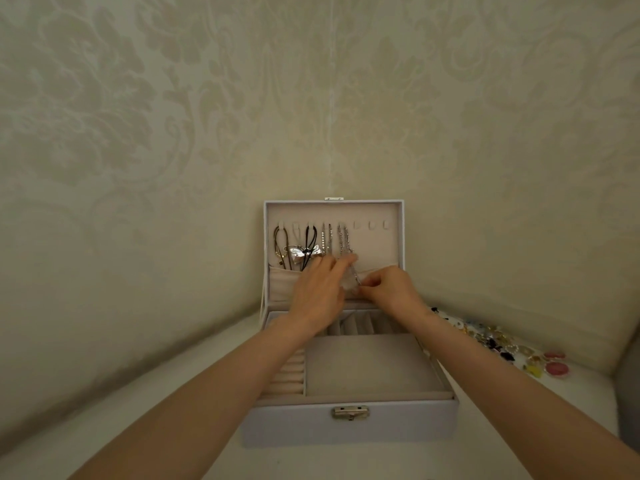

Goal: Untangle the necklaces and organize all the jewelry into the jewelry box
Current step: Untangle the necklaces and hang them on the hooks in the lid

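A pale lilac jewelry box [349, 424] stands open in front of me, its lid [381, 244] upright against the wall. Several necklaces [311, 242] hang from hooks in the lid, among them dark cords and silver chains. My left hand [318, 292] reaches to the lid's fabric pocket, fingers at the lower end of a silver chain necklace [345, 242]. My right hand [391, 289] pinches that chain's hanging end, near a clear pendant, beside the left hand. The exact grip of the left fingers is partly hidden.
A heap of loose jewelry [498, 341] and pink round pieces [557, 368] lies on the white surface to the right of the box. The box tray holds ring rolls [287, 375] and a bare beige compartment [370, 365]. Patterned wallpaper rises close behind.
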The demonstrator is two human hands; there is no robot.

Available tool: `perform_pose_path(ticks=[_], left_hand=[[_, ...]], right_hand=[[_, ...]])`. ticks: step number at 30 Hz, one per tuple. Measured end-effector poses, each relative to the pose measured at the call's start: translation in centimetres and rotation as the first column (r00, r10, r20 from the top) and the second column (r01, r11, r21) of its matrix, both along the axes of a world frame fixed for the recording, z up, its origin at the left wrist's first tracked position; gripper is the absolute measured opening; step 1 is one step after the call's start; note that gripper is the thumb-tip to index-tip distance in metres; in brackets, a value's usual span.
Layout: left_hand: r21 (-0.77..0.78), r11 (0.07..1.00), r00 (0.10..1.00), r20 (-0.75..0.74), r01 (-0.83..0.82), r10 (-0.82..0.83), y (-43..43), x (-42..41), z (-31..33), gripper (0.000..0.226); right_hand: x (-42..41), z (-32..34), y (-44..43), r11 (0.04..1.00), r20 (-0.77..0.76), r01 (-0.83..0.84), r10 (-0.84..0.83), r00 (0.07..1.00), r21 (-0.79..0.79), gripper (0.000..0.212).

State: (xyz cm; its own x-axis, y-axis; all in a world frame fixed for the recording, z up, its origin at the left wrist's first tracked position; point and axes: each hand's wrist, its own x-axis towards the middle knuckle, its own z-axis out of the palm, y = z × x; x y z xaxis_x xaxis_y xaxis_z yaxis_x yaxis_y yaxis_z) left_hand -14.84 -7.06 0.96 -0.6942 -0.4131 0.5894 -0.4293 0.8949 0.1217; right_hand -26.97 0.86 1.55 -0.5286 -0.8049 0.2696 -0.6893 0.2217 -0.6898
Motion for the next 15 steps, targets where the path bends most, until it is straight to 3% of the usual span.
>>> perform_pose_path(ticks=[5, 9, 12, 15], left_hand=[[-0.008, 1.000, 0.996, 0.092, 0.001, -0.001, -0.3, 0.2, 0.1, 0.050], [0.049, 0.999, 0.990, 0.139, -0.013, 0.006, -0.6, 0.1, 0.5, 0.049], [0.080, 0.997, 0.988, 0.152, -0.013, 0.001, -0.7, 0.0, 0.9, 0.046], [0.094, 0.995, 0.987, 0.162, -0.016, 0.001, -0.7, 0.1, 0.9, 0.044]], right_hand=[[-0.7, 2.0, -0.4, 0.998, -0.281, 0.055, -0.054, 0.958, -0.003, 0.013], [-0.8, 3.1, -1.3, 0.994, -0.606, 0.104, -0.098, 0.790, -0.026, 0.017], [-1.1, 3.4, -2.0, 0.992, -0.613, 0.106, -0.129, 0.779, -0.074, 0.019], [-1.4, 4.0, -2.4, 0.983, -0.495, 0.105, -0.166, 0.853, -0.151, 0.018]])
